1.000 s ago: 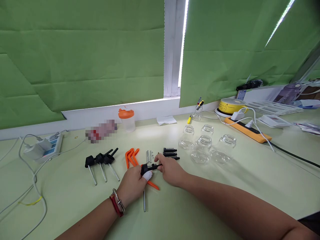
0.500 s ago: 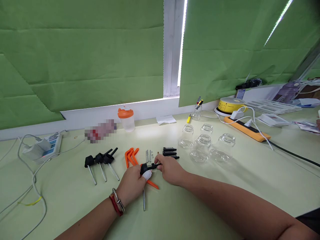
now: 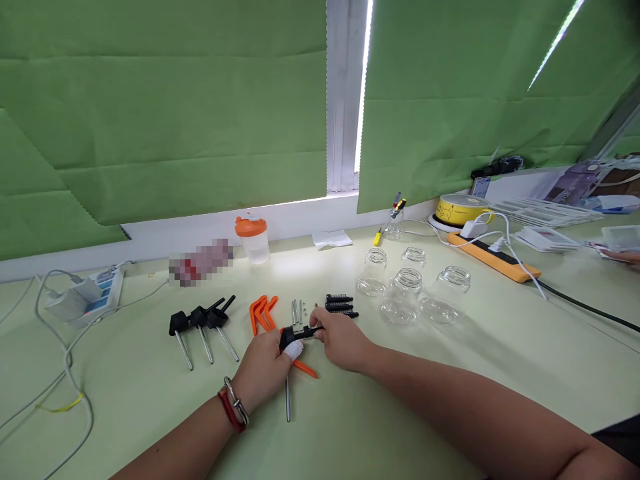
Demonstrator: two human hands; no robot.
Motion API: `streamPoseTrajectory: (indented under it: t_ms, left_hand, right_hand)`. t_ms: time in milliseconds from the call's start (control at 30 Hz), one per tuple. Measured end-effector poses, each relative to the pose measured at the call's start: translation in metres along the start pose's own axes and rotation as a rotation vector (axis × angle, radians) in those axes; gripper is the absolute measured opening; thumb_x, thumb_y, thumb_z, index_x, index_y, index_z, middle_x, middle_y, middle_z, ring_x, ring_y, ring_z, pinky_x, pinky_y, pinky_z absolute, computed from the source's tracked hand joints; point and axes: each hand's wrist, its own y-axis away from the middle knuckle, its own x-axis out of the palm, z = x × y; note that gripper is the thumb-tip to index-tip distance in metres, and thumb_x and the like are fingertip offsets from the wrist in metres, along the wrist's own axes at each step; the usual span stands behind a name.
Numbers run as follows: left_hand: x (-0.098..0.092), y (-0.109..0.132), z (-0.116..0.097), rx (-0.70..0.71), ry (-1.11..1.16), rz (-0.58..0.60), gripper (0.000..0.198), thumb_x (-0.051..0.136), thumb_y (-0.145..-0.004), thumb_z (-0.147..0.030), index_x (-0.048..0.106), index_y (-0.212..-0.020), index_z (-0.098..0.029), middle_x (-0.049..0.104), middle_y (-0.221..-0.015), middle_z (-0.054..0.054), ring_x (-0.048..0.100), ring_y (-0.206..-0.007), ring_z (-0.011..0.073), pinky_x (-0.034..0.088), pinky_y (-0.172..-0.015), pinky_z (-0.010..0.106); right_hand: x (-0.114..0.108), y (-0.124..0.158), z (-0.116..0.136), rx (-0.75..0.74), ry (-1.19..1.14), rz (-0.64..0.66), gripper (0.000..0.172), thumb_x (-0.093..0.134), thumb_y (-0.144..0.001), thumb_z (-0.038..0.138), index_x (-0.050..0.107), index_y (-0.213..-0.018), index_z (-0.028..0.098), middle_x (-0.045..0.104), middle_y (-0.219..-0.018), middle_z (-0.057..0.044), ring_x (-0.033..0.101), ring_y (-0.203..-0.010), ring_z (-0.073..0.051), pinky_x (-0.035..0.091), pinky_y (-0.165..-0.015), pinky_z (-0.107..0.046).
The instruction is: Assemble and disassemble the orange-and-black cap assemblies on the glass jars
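Observation:
My left hand is closed around a black plastic head with a metal tube pointing down toward me. An orange lever sticks out below my left thumb; whether it is joined to the head is hidden. At the head's right end, my right hand pinches a slim black part between thumb and fingers. Just beyond my hands lie more orange levers, several metal pins and black pieces with springs. Three similar black heads with metal tubes lie to the left.
Several clear glass jars stand to the right. Behind them are a jar with screwdrivers and an orange power strip. An orange-lidded cup stands at the back. Cables run along the left. Another person's hand shows at the right edge.
My hands and the black head have hardly moved. At the right edge, the other person's hand has shifted, and a pale translucent box has come into view there.

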Motion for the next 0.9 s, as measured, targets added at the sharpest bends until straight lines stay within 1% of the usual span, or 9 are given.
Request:
streamPoseTrajectory:
  t_ms: [67, 300, 467, 567, 700, 767, 900]
  left_hand:
    - [-0.0002, 0.0000, -0.0006, 0.007, 0.008, 0.000, 0.027, 0.043, -0.079, -0.042, 0.046, -0.064, -0.019, 0.047, -0.058, -0.001, 0.045, -0.055, 0.0155, 0.030, -0.051, 0.025]
    - [0.0009, -0.0008, 0.0006, -0.044, -0.019, 0.000, 0.030, 0.043, -0.078, -0.045, 0.044, -0.062, -0.020, 0.045, -0.057, -0.002, 0.044, -0.054, 0.0149, 0.029, -0.049, 0.024]
    - [0.0019, -0.0010, 0.0022, -0.026, -0.007, -0.008, 0.029, 0.043, -0.078, -0.044, 0.045, -0.062, -0.020, 0.045, -0.057, -0.001, 0.044, -0.053, 0.0150, 0.029, -0.050, 0.024]
    - [0.0019, -0.0010, 0.0026, -0.028, -0.006, -0.009, 0.029, 0.044, -0.078, -0.043, 0.046, -0.063, -0.019, 0.045, -0.056, -0.001, 0.043, -0.053, 0.0153, 0.029, -0.050, 0.025]
    - [0.0013, -0.0009, 0.0023, -0.002, 0.015, 0.001, 0.027, 0.044, -0.079, -0.042, 0.048, -0.065, -0.020, 0.046, -0.057, -0.001, 0.045, -0.055, 0.0161, 0.030, -0.051, 0.025]
    - [0.0008, -0.0007, 0.0017, -0.004, 0.015, 0.000, 0.026, 0.044, -0.079, -0.041, 0.046, -0.064, -0.020, 0.046, -0.057, 0.000, 0.044, -0.055, 0.0160, 0.030, -0.051, 0.025]
    - [-0.0003, -0.0001, -0.0004, -0.022, -0.001, -0.006, 0.025, 0.045, -0.078, -0.040, 0.044, -0.063, -0.020, 0.046, -0.057, -0.001, 0.045, -0.055, 0.0158, 0.030, -0.051, 0.025]
  right_hand:
    - [0.0003, 0.0001, -0.0005, -0.002, -0.001, -0.002, 0.022, 0.047, -0.078, 0.007, 0.049, -0.094, 0.022, 0.051, -0.066, 0.003, 0.043, -0.061, -0.011, 0.022, -0.055, -0.021]
    - [0.0000, 0.0000, -0.0007, 0.010, -0.029, 0.009, 0.021, 0.046, -0.079, 0.007, 0.049, -0.094, 0.022, 0.054, -0.070, 0.001, 0.046, -0.064, -0.012, 0.023, -0.056, -0.021]
    - [0.0008, -0.0007, -0.0012, 0.017, -0.023, 0.002, 0.021, 0.047, -0.079, 0.008, 0.049, -0.096, 0.022, 0.053, -0.070, 0.002, 0.045, -0.063, -0.012, 0.023, -0.055, -0.021]
    - [0.0010, -0.0009, -0.0014, 0.015, -0.022, -0.001, 0.019, 0.048, -0.079, 0.009, 0.049, -0.092, 0.022, 0.053, -0.070, 0.002, 0.045, -0.063, -0.011, 0.023, -0.055, -0.021]
    - [0.0010, -0.0006, -0.0013, 0.007, -0.025, -0.002, 0.022, 0.046, -0.079, 0.007, 0.049, -0.094, 0.022, 0.052, -0.068, 0.002, 0.044, -0.062, -0.011, 0.022, -0.055, -0.021]
    - [0.0013, -0.0005, -0.0015, 0.006, -0.025, 0.004, 0.021, 0.046, -0.079, 0.007, 0.049, -0.093, 0.021, 0.053, -0.070, 0.002, 0.044, -0.063, -0.011, 0.022, -0.055, -0.021]
    - [0.0022, -0.0008, -0.0023, 0.010, -0.024, -0.007, 0.023, 0.047, -0.078, 0.007, 0.049, -0.096, 0.022, 0.054, -0.072, 0.001, 0.046, -0.064, -0.012, 0.023, -0.055, -0.021]
